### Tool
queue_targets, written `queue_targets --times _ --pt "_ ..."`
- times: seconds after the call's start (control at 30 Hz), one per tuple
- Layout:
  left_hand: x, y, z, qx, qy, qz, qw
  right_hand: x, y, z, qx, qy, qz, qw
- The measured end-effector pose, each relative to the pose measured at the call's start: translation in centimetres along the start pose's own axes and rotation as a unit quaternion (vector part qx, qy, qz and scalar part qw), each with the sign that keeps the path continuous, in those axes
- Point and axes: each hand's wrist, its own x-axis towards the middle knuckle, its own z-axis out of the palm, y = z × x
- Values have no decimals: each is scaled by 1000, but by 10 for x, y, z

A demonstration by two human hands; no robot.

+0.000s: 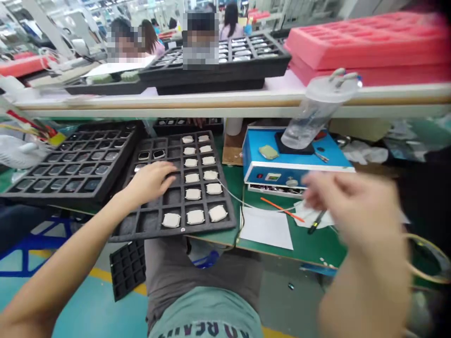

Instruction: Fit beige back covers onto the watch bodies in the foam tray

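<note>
My left hand point(155, 180) reaches over a black compartment tray point(174, 197), fingers stretched and thumb apart, with no object visible in it. White squarish pieces point(193, 194) fill its right columns. Two dark-faced watch cases point(159, 153) lie in cells beyond my hand, and a pale piece point(138, 167) is partly covered by it. On the right, my right hand point(347, 202) is raised above the bench, smeared by motion, its fingers curled together. A thin white cable point(253, 206) runs from the tray's right side toward those fingers; whether they grip it is unclear.
Another black tray point(66, 170) with dark-screened pieces stands left. At right is a blue box point(299, 164) bearing a clear tilted cup point(306, 117). White paper point(266, 227), an orange stick point(282, 210) and a black pen point(316, 222) lie on the bench. A shelf point(211, 111) crosses above.
</note>
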Motion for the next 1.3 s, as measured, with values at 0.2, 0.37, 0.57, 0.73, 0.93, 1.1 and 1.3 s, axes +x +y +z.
queue_targets --times 0.2,0.37,0.57,0.73,0.93,1.1,1.3 --pt "-79 -45 36 -75 55 -72 993 -93 37 61 406 -78 201 888" --pt "-84 -35 34 -108 42 -20 993 -51 12 80 493 -151 133 847" --pt "-39 -76 59 -187 -1 -91 978 -16 -32 114 486 -172 79 853" --pt "-21 -74 56 -318 37 -137 937 -6 -42 163 407 -169 34 897" --pt "31 -10 67 -555 42 -123 821 -11 -29 187 285 -129 -64 948" --pt "51 28 90 -658 27 -127 742 -15 -16 186 244 -64 -174 952" --pt "45 36 89 -804 19 -190 563 -16 -17 185 247 4 -209 946"
